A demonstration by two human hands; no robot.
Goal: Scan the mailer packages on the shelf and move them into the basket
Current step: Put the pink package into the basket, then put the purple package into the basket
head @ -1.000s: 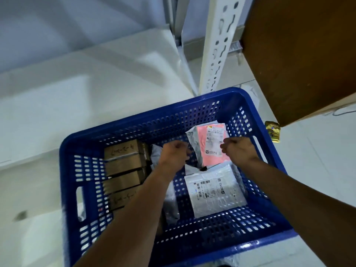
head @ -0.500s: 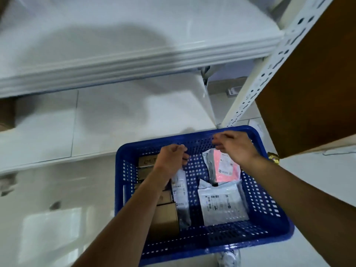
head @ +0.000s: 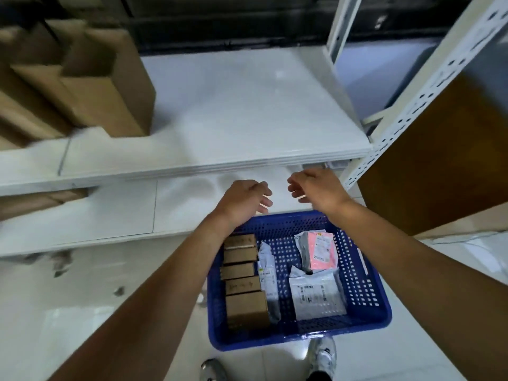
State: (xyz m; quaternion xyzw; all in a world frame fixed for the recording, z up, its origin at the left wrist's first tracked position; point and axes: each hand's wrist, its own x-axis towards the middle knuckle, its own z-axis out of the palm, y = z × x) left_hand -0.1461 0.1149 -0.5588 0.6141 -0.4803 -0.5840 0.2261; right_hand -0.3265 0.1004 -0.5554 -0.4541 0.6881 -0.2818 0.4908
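Here both empty hands, left hand (head: 243, 200) and right hand (head: 316, 191), hover above basket (head: 365, 306)

Both hands hang empty, the left hand (head: 245, 200) just beside the right hand (head: 316, 191), apart, fingers loose. Below and nearer than the hands sits the basket (head: 365, 287) on the floor. In it, under the left wrist, a row of boxes (head: 242, 276) runs along its left side; right of them lie mailers (head: 316, 294). Beyond and above the hands is the shelf (head: 247, 111), with cartons (head: 90, 86) on it far to the left. Shoes (head: 321, 353) stand nearest.
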